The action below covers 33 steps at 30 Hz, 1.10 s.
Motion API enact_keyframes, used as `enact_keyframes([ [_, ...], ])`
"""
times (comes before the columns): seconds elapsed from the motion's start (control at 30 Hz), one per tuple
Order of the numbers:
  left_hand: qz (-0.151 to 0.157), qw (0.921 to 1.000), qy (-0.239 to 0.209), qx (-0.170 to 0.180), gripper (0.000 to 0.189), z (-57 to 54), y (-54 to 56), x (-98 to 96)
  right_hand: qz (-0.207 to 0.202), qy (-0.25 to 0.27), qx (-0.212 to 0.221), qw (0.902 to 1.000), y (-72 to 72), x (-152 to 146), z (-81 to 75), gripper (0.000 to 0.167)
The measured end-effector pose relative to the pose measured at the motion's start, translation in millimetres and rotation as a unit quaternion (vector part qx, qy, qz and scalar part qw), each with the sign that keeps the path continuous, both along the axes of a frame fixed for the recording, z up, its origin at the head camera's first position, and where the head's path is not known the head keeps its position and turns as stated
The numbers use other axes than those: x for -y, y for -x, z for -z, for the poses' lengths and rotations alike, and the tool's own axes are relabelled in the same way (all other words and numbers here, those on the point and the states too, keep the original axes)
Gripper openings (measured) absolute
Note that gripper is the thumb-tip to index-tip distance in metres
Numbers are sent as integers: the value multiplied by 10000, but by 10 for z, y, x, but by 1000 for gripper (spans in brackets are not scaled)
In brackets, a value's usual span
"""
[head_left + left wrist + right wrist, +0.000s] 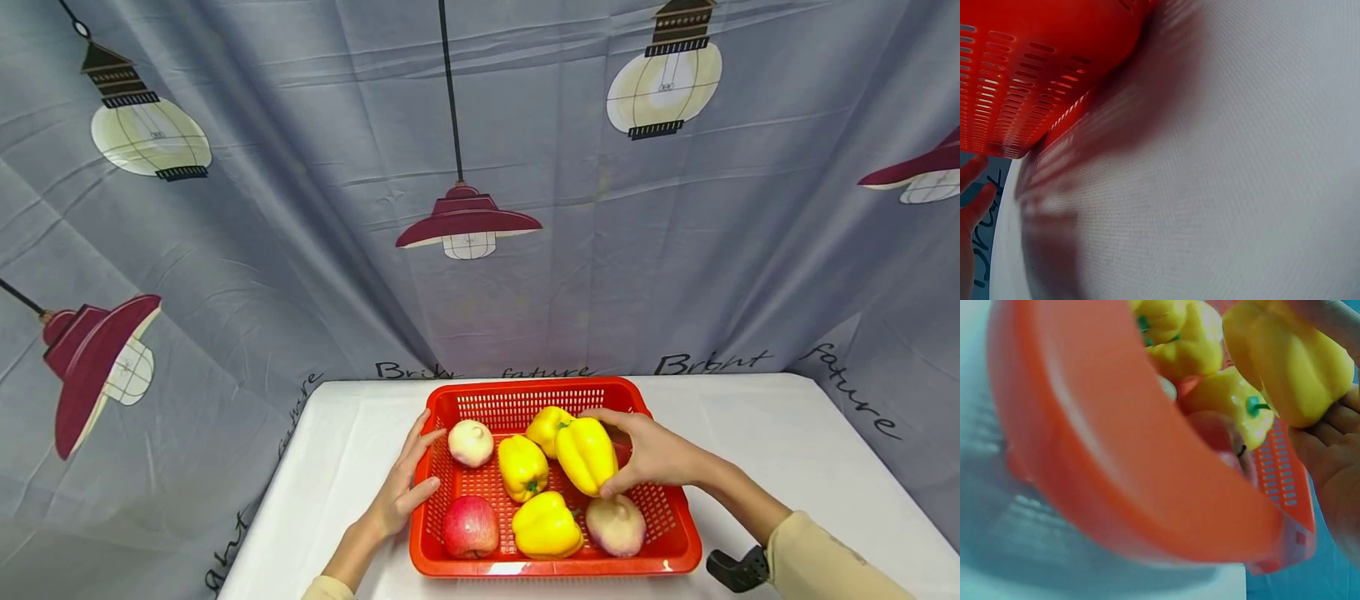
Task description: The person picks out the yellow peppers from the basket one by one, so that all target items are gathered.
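Observation:
A yellow bell pepper (587, 456) is pinched between the thumb and fingers of my right hand (652, 450), over the right half of the red basket (555, 568). In the right wrist view that pepper (1291, 359) sits against the fingers, above the other contents. My left hand (401, 487) rests at the basket's left rim, its fingers fairly straight. Inside lie more yellow peppers (547, 527), a red apple (471, 527), a pale garlic bulb (471, 442) and a purplish garlic bulb (616, 526). Something dark red is partly hidden beneath my right hand.
The basket stands on a white-covered table (757, 442). Behind and beside it hangs a grey curtain (555, 300) printed with lamps and lettering. A black strap piece (738, 570) is at the right sleeve.

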<state>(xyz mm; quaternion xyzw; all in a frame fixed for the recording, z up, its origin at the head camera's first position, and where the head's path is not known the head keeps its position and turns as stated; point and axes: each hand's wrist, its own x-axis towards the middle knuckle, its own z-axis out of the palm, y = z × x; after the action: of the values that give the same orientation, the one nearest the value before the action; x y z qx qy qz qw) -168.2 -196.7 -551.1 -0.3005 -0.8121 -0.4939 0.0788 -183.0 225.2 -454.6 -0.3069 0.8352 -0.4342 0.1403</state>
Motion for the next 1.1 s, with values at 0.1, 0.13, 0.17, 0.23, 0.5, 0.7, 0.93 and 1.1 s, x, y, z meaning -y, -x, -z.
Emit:
enact_keyframes([
  [0.1,-7,10000,4,-30,63,-1,-2,2,113,194,271,9994,-16,-33,-39,88],
  [0.13,-8,10000,11,-39,63,-3,0,3,142,269,311,9991,-21,-44,-50,88],
  [0.17,-9,10000,15,-46,63,-4,0,3,156,360,336,9987,-25,-54,-60,88],
  [0.23,-13,10000,17,-53,64,-5,1,3,164,559,364,9976,-31,-77,-74,87],
  [0.5,-20,10000,12,-28,63,2,1,4,194,1365,213,9902,-58,-211,-119,83],
  [0.7,-28,10000,-37,61,63,-15,-11,3,505,1609,101,9856,-129,-358,-89,82],
  [0.93,-84,10000,-1,31,62,-1,-6,9,956,2006,35,9750,-251,-506,-40,83],
  [1.1,-69,10000,1,-1,62,17,2,-7,1246,2042,17,9710,-350,-680,-5,84],
])
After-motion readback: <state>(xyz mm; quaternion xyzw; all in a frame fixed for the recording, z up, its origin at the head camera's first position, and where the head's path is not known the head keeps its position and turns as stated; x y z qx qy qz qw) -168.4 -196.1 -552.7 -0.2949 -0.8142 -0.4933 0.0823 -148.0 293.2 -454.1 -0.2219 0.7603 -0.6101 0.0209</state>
